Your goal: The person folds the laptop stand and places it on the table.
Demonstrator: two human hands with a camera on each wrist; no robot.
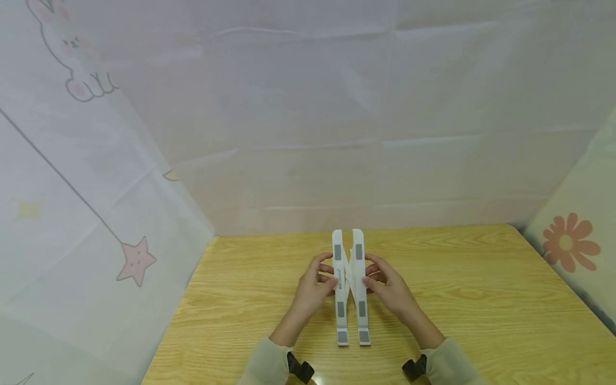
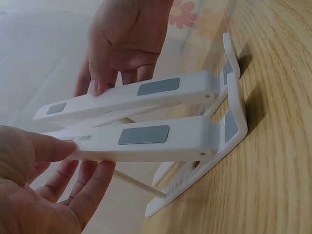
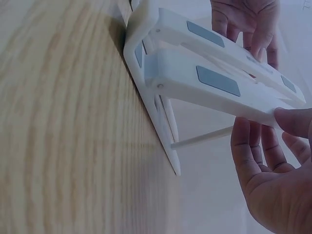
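A white folding laptop stand (image 1: 362, 291) with grey pads stands on the wooden table, its two long arms close together and side by side. In both wrist views the arms slope up from the hooked front ends, with thin support struts underneath. My left hand (image 1: 314, 284) grips the left arm, thumb on top and fingers beneath its outer edge. On the other side my right hand (image 1: 391, 287) holds the right arm the same way, thumb (image 3: 292, 121) over the upper face. Crossed links show between the arms in the head view.
The wood-grain table (image 1: 457, 289) spreads out on both sides of the stand. Behind it hangs a pale cloth backdrop (image 1: 308, 117), with printed cloth at left and right. Dark straps (image 1: 300, 370) with small devices sit at both wrists.
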